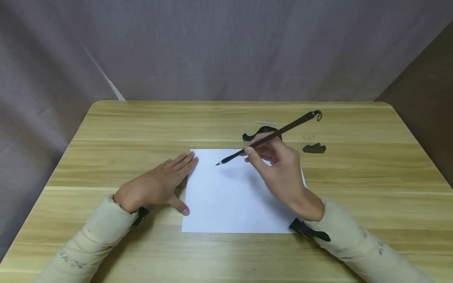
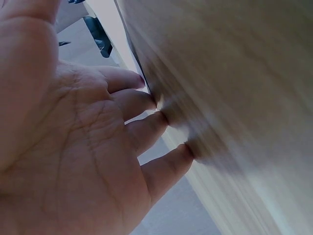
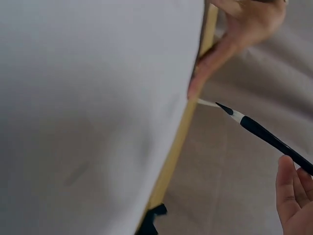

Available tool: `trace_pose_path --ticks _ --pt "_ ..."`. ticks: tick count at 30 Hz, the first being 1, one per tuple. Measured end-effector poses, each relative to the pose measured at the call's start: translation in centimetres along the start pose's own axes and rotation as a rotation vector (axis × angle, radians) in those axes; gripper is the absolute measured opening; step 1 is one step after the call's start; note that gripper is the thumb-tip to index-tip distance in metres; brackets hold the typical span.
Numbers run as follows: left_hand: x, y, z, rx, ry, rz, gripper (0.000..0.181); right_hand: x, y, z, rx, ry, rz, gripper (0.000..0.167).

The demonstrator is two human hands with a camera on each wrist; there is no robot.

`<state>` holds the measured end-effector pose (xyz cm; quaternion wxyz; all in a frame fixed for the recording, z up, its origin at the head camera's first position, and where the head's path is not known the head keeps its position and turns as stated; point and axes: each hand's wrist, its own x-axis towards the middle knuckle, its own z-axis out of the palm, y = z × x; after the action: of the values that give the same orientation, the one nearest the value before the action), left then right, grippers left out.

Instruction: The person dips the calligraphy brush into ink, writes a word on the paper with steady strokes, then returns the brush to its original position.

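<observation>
Head view: right hand (image 1: 283,171) pinches brush (image 1: 291,126), likely light, soft-tipped, best held low-shaft; left hand (image 1: 157,184) splays at nine o'clock on paper (image 1: 226,204).

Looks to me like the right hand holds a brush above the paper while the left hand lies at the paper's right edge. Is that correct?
Not quite: the left hand lies at the paper's left edge, as the head view shows. The right hand does hold a brush above it.

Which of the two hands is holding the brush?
The right hand, pinching the dark calligraphy brush above the white paper; the left hand holds no brush and rests at the paper's left edge.
</observation>
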<state>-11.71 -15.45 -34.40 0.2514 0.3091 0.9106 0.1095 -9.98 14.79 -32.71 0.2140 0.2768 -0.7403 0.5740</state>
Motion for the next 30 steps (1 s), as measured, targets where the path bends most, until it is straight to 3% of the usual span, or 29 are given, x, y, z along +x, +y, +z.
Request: trace_pose_path --ticks 13,30 --pt "0.0 -0.1 0.0 0.005 0.003 0.002 0.141 -0.4 0.9 1.2 -0.100 -0.089 0.037 0.020" --pt "0.1 -0.1 0.1 0.012 -0.008 -0.006 0.141 -0.4 1.3 1.5 -0.127 -0.102 0.067 0.014"
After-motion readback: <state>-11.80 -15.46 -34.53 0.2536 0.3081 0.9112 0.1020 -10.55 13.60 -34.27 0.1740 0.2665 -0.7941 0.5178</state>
